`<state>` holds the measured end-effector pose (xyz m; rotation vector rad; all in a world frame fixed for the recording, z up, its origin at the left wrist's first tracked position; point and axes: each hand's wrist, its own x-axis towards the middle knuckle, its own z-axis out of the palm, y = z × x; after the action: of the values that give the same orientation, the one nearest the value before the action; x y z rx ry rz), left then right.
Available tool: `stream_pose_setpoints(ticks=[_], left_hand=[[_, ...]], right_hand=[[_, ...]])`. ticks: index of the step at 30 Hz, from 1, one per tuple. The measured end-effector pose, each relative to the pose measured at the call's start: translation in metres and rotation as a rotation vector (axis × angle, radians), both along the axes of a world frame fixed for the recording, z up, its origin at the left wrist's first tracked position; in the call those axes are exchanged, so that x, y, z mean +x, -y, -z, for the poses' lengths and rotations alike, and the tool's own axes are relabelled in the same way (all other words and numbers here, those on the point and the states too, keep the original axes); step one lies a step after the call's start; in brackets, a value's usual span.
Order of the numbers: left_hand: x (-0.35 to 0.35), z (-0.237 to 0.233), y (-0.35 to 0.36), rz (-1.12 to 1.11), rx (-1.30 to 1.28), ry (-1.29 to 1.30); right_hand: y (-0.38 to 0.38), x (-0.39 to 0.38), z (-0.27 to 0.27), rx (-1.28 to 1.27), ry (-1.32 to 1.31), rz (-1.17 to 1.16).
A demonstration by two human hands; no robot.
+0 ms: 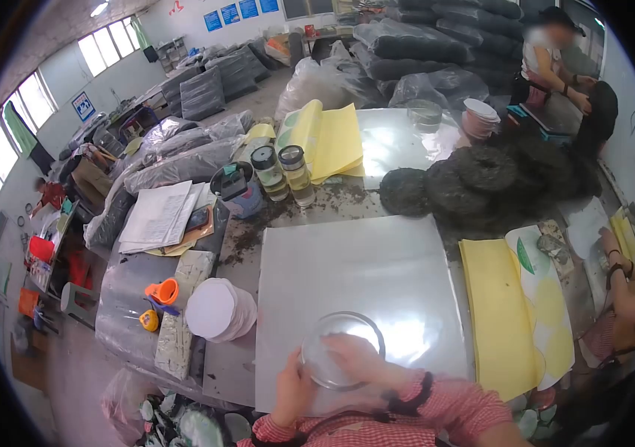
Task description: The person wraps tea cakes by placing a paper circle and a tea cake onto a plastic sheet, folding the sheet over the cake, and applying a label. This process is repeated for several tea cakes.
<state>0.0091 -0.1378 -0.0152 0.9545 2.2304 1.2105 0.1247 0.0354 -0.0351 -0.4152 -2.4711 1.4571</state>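
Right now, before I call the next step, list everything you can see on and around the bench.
glass bowl: one, clear, near edge of the bench, in the hands
metal sheet: one, grey, centre, under the bowl
paper stacks: two, yellow, one right, one far side
jars: two, clear with dark lids, beyond the sheet
disc stack: one, white, left of the sheet
pressed cakes: several, dark, far right
printed papers: one pile, white, left
other people: two, one far corner, one at the right edge
left hand: grips the bowl's left rim
right hand: on the bowl's right side, pink checked sleeve, grip unclear
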Motion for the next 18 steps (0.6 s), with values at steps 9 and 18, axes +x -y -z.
stream_pose_setpoints(ticks=[9, 18], left_hand=[[-0.074, -0.003, 0.085, 0.736, -0.237, -0.439], [-0.084, 0.017, 0.081, 0.894, -0.267, -0.364]], right_hand=[[-0.009, 0.099, 0.007, 0.477, 0.073, 0.015], [0.028, 0.118, -0.042, 0.247, -0.178, -0.281]])
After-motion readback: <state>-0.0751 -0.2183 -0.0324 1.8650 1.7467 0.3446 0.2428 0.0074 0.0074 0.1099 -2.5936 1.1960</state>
